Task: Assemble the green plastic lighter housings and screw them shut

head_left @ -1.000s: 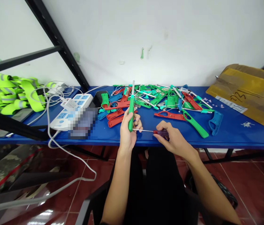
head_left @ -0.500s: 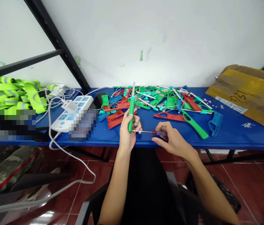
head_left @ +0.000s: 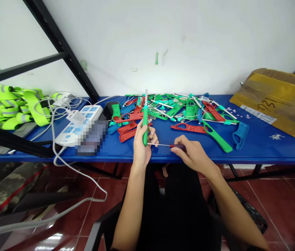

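Note:
My left hand is wrapped round the green handle of a long-necked lighter, whose metal tube points up and away from me. In my right hand is a screwdriver with a dark red handle, gripped between thumb and fingers. Its thin shaft runs left to the lower end of the lighter's handle. Whether the tip sits in a screw is too small to tell. Behind my hands lies a heap of lighter parts: green, red and blue shells, metal tubes and thin wires.
A white power strip with cables and a blurred phone lie to the left. Further left are neon-yellow reflective straps. A taped cardboard box stands at right on the blue table. A green shell and a blue shell lie nearer me.
My right hand's fingers have closed round the screwdriver handle, which they held more loosely before. The lighter stays in my left hand. The view has shifted slightly.

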Demonstrator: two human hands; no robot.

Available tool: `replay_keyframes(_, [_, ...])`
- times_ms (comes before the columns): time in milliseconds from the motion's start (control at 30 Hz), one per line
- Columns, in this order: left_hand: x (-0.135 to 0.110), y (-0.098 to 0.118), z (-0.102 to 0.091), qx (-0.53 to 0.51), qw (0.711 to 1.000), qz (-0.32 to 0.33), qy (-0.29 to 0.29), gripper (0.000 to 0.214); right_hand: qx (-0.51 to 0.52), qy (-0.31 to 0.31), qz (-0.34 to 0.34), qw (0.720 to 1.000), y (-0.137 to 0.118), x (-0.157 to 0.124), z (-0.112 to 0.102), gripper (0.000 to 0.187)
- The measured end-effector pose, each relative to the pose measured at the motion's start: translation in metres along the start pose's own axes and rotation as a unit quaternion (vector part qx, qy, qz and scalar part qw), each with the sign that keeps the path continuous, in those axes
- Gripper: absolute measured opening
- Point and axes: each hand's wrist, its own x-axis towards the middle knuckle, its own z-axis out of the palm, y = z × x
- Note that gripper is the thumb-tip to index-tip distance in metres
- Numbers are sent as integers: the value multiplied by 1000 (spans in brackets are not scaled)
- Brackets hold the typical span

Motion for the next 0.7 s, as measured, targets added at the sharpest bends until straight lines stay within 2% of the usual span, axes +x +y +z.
replay_keyframes(133, [0,0,-2,3,1000,-7,-17,30,60,-3,-38,997,1,-1,0,15])
replay_keyframes(267, [0,1,-2,1,1000,-9,-17,32,77,-3,-83,994,5,0,2,15])
replay_keyframes(433, [-1,1,-2,-3,1000,-9,-18,32,79,6,-106,991,4,3,2,10])
replay_keyframes(533, [-2,0,-2,4,1000,-10,-22,31,33,22,-117,992,3,2,0,21])
replay_keyframes(633, [-2,0,-1,13,999,-18,-26,34,-17,26,-112,993,0,1,-2,46])
replay_keyframes(700, [-2,0,-1,8,999,-20,-26,38,-32,16,-97,995,-1,1,-3,51])
